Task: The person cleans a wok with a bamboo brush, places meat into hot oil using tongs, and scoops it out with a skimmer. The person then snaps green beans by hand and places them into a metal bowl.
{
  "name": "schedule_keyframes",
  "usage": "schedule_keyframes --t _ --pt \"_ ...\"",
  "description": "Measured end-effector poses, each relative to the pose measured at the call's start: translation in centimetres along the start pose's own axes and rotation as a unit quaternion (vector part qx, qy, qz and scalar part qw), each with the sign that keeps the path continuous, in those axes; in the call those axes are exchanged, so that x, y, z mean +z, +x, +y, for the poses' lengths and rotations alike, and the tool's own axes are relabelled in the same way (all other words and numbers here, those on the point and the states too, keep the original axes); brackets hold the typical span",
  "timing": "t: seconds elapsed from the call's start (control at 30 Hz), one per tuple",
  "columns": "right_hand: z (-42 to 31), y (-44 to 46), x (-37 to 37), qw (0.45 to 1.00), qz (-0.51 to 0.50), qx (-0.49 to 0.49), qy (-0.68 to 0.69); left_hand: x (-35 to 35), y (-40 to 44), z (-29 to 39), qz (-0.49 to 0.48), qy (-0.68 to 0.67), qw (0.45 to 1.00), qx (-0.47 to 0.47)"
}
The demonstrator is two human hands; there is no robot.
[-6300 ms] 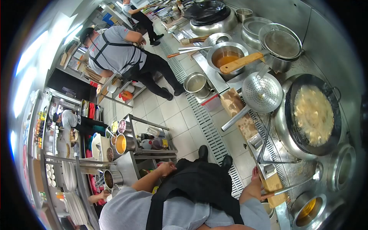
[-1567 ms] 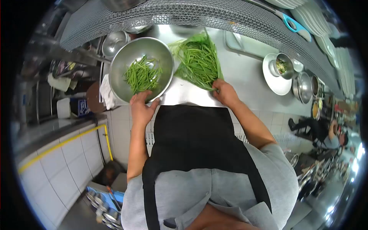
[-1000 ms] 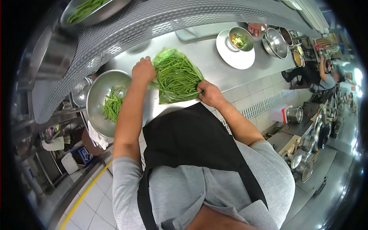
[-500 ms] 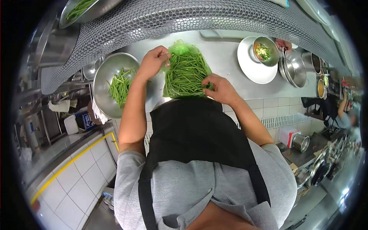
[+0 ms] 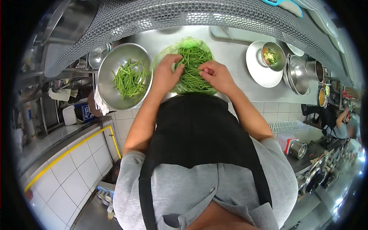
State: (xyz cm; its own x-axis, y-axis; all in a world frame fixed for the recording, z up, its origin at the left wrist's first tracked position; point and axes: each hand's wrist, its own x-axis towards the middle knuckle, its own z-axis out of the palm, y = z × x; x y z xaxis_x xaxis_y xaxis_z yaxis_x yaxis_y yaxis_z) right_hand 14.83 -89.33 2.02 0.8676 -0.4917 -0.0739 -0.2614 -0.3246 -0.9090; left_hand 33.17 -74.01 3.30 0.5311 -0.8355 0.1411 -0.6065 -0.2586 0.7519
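Observation:
A pale green plastic bag (image 5: pixel 163 53) lies spread open on the steel counter in front of me, heaped with long green beans (image 5: pixel 195 57). My left hand (image 5: pixel 168 73) is over the bag's left side, its thumb and curled fingers apart at the edge of the beans. From the right, my right hand (image 5: pixel 218 76) reaches onto the heap with thumb and fingertips pinched together on green beans. To the left, a wide steel bowl (image 5: pixel 107 86) holds a smaller pile of beans (image 5: pixel 130 78).
On the counter's right, a white plate (image 5: pixel 255 63) carries a small steel bowl (image 5: pixel 281 61) of chopped food. Steel colanders (image 5: pixel 298 74) stand beyond it. A perforated metal shelf (image 5: pixel 172 13) runs above the counter's far edge. Another person (image 5: pixel 339 126) is at far right.
My left hand has gone from the bag's upper left rim down onto the beans. My right hand has moved up and inward onto the heap. The bag's left side lies spread wider.

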Motion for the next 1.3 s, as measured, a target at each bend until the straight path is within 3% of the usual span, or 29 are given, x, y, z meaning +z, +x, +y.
schedule_keyframes --t 0.1,0.2,0.4,0.5,0.6,0.7,0.8,0.9,1.0,1.03,1.13,1.3 --pt "1.2 -0.2 -0.1 0.986 0.01 0.075 0.146 1.9 -1.6 -1.2 -0.071 0.091 0.993 0.01" --pt "1.2 -0.5 -0.3 0.972 0.009 0.122 0.201 2.6 -1.8 -2.9 -0.161 0.119 0.98 0.019" --pt "2.7 -2.0 0.0 0.96 0.006 0.143 0.239 2.8 -1.8 -3.7 -0.046 0.11 0.99 0.073" --pt "3.4 -2.2 -0.2 0.956 -0.021 0.158 0.248 3.7 -2.3 -3.7 -0.057 0.185 0.975 0.105" --pt "3.7 -2.3 -0.5 0.952 -0.035 0.164 0.257 3.1 -1.7 -3.0 -0.033 0.116 0.991 0.065" --pt "4.7 -2.1 -1.0 0.969 -0.054 0.161 0.18 1.3 -2.3 -1.6 -0.006 0.023 0.999 -0.04" --pt "4.5 -2.2 -1.2 0.959 -0.02 0.142 0.245 0.4 -3.3 -0.8 -0.006 -0.099 0.99 -0.103" --pt "2.9 -2.0 -1.7 0.958 -0.036 0.134 0.249 2.0 -3.9 0.4 -0.013 -0.226 0.968 -0.106" --pt "2.3 -1.4 -1.0 0.955 -0.041 0.134 0.263 3.3 -3.6 2.2 -0.102 -0.259 0.941 -0.194" --pt "2.0 -1.3 -1.1 0.956 -0.062 0.133 0.253 4.4 -3.7 1.6 -0.121 -0.326 0.919 -0.188" --pt "1.5 -1.1 -1.3 0.957 -0.099 0.131 0.24 4.8 -4.0 2.1 -0.141 -0.385 0.884 -0.223" --pt "2.8 -1.4 -1.5 0.958 -0.078 0.131 0.241 4.0 -4.3 1.3 -0.126 -0.375 0.887 -0.238"
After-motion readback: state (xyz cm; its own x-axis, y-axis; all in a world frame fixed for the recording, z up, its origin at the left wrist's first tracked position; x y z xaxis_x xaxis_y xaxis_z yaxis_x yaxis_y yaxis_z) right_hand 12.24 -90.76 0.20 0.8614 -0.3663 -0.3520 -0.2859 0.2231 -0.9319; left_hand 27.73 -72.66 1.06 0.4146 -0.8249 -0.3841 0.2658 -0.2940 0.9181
